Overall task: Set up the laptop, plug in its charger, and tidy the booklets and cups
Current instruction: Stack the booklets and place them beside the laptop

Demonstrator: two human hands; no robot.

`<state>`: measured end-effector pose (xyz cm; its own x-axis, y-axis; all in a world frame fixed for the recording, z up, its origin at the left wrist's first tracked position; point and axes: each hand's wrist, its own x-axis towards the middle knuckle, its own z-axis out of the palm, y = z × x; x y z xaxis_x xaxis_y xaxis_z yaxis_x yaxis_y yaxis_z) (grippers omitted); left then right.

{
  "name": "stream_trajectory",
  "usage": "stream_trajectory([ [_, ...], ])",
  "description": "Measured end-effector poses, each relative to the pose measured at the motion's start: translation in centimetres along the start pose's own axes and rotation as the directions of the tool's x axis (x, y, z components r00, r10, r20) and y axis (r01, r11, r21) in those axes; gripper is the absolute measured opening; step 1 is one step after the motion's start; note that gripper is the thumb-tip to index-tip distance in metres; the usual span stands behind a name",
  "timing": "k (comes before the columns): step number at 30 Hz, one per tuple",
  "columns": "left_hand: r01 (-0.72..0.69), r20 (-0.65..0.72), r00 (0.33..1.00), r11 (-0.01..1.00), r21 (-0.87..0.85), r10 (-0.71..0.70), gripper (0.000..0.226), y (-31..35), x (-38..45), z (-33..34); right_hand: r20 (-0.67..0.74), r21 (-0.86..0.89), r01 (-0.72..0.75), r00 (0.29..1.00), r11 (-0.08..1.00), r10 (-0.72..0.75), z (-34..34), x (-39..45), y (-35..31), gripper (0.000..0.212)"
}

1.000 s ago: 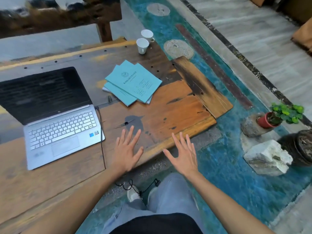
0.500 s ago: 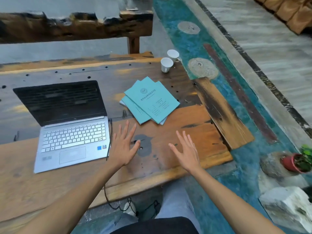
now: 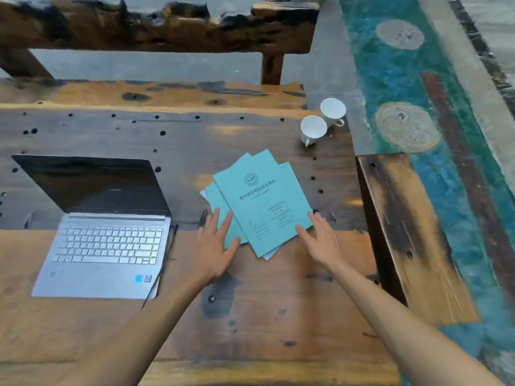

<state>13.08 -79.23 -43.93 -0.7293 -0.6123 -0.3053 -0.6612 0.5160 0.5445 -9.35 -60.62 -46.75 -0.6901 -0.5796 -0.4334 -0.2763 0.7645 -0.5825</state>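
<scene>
A fanned pile of teal booklets point(image 3: 262, 201) lies at the middle of the wooden table point(image 3: 278, 316). My left hand point(image 3: 216, 246) rests flat, fingers apart, on the pile's lower left edge. My right hand point(image 3: 320, 240) is open at the pile's lower right corner, fingertips touching it. A silver laptop point(image 3: 106, 246) stands open with a dark screen at the left, and a black charger cable point(image 3: 163, 266) runs along its right side. Two white cups point(image 3: 313, 129) sit together at the table's far right edge.
A rough wooden bench back point(image 3: 156, 26) stands beyond the table. A lower plank point(image 3: 409, 232) sticks out at the table's right. Blue-green painted floor point(image 3: 404, 79) with round stepping stones runs along the right.
Both hands have reached forward from the table's near edge to the booklet pile and now touch its sides. The view has moved closer over the table.
</scene>
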Motion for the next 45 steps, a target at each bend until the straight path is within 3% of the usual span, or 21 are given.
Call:
stream_trajectory([
  [3,0.068,0.001,0.998,0.997,-0.019,-0.068,0.082,0.5,1.2,0.8,0.011,-0.038,0.04,0.999,0.998,-0.04,-2.0,3.8,-0.1,0.067],
  [6,0.169,0.014,0.986,0.985,-0.018,-0.169,0.094,0.0,2.5,1.3,0.051,-0.079,-0.018,0.998,0.997,0.022,-3.4,6.8,-1.0,0.065],
  [9,0.244,0.011,0.97,0.969,-0.034,-0.244,0.093,-0.4,4.3,1.3,0.127,-0.083,0.017,0.992,0.996,-0.006,-3.6,8.9,-2.1,0.048],
  [12,0.274,0.004,0.962,0.96,-0.062,-0.274,0.086,0.0,6.5,1.6,0.166,-0.088,-0.026,0.985,0.996,0.041,-2.7,10.3,-2.7,0.058],
  [15,0.33,-0.01,0.94,0.919,-0.217,-0.34,0.07,1.3,8.8,2.7,0.119,-0.117,-0.069,0.989,0.991,0.083,-1.5,10.9,-2.7,0.059],
  [20,0.474,-0.012,0.803,0.651,-0.592,-0.596,0.038,2.7,11.2,4.2,0.022,-0.143,-0.101,0.994,0.984,0.105,-0.4,11.3,-2.5,0.051],
  [24,0.549,0.125,0.717,0.444,-0.708,-0.686,0.05,1.8,12.6,4.0,-0.011,-0.18,-0.139,0.99,0.974,0.14,0.5,11.3,-3.4,0.049],
  [27,0.543,0.181,0.735,0.407,-0.734,-0.654,0.035,1.5,13.3,3.2,-0.032,-0.156,-0.215,0.977,0.964,0.213,0.5,11.8,-4.0,0.048],
  [31,0.477,0.214,0.828,0.451,-0.754,-0.518,0.062,2.6,13.5,2.6,-0.019,-0.112,-0.272,0.962,0.956,0.271,0.1,11.8,-4.1,0.042],
  [35,0.432,0.239,0.881,0.491,-0.757,-0.408,0.08,4.3,13.4,1.9,0.003,-0.065,-0.32,0.947,0.945,0.321,0.2,10.9,-3.7,0.035],
  [40,0.397,0.269,0.915,0.551,-0.734,-0.3,0.083,4.5,13.6,-0.5,0.066,0.185,-0.407,0.913,0.894,0.402,0.2,8.7,-2.8,0.022],
  [45,0.408,0.411,0.902,0.56,-0.72,-0.129,0.08,4.7,13.2,-3.0,0.233,0.494,-0.527,0.847,0.692,0.478,1.1,5.2,-2.2,0.014],
])
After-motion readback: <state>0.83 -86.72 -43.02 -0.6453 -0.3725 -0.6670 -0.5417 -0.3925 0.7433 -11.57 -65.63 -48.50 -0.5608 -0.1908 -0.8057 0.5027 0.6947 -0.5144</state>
